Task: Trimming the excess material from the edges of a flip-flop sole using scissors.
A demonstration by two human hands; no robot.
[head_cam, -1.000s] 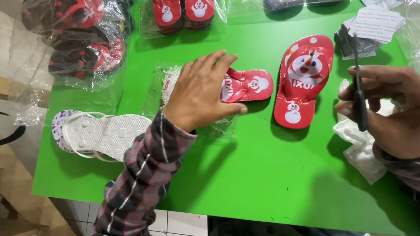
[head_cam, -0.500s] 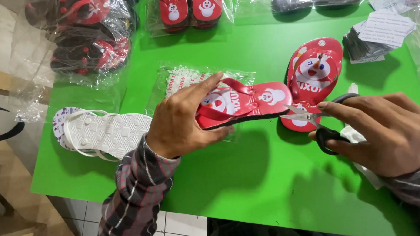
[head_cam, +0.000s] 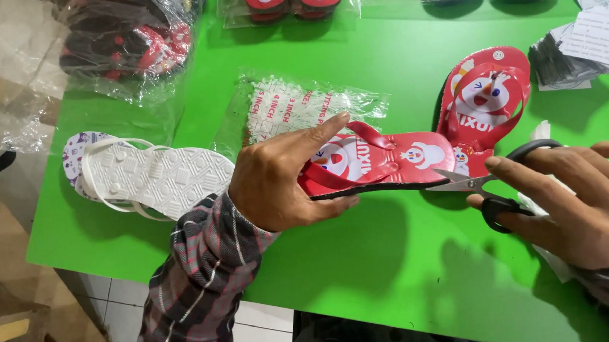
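white sandal [head_cam: 159, 179] left on green table [head_cam: 355, 260]; bagged sandals [head_cam: 120, 43] behind.

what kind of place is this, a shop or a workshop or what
Probably a small packing or finishing bench for flip-flops, not a shop floor. Bagged pairs of sandals lie on the green table, a stack of paper tags sits at the far corner, and the right hand holds scissors against a red sandal.

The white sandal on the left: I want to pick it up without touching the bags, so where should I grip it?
Grip the white sandal by its raised strap, reaching from above. It probably lifts cleanly: the strap arches off the sole, clear of the bags.
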